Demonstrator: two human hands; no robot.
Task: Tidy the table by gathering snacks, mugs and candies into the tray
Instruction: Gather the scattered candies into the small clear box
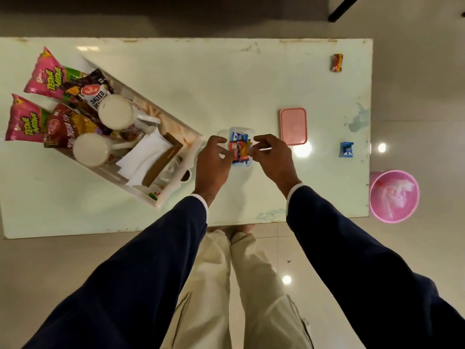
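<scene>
Candies [240, 148] sit packed in a small clear box [247, 164] on the worktop [226, 84], just beside the white tray's [193, 152] near corner. Both hands are at that box: the left hand [214, 162] has curled fingers at its left edge and on the wrappers, and the right hand [273, 154] pinches at the right side, seemingly on a wrapper or the rim; which exactly cannot be told.

Risks, as a judgement: the box looks overfilled, so lifting or tipping it could spill wrappers onto the worktop. Its pink lid [293, 125] lies apart to the right, so nothing closes it. The tray is already crowded with two white mugs [115, 114], napkins and snack packets [47, 76], and the packets hang over its far rim; squeezing the box in could push something out. Two loose sweets remain well apart, a red one [337, 62] near the far corner and a blue one [346, 149] near the right edge, easy to forget or knock toward the pink bin [393, 196] on the floor.

Readable writing: "Tedhe Medhe" on the pink packets, "Salted Peanuts" on a dark packet with a red logo. Candy print is too small.
</scene>
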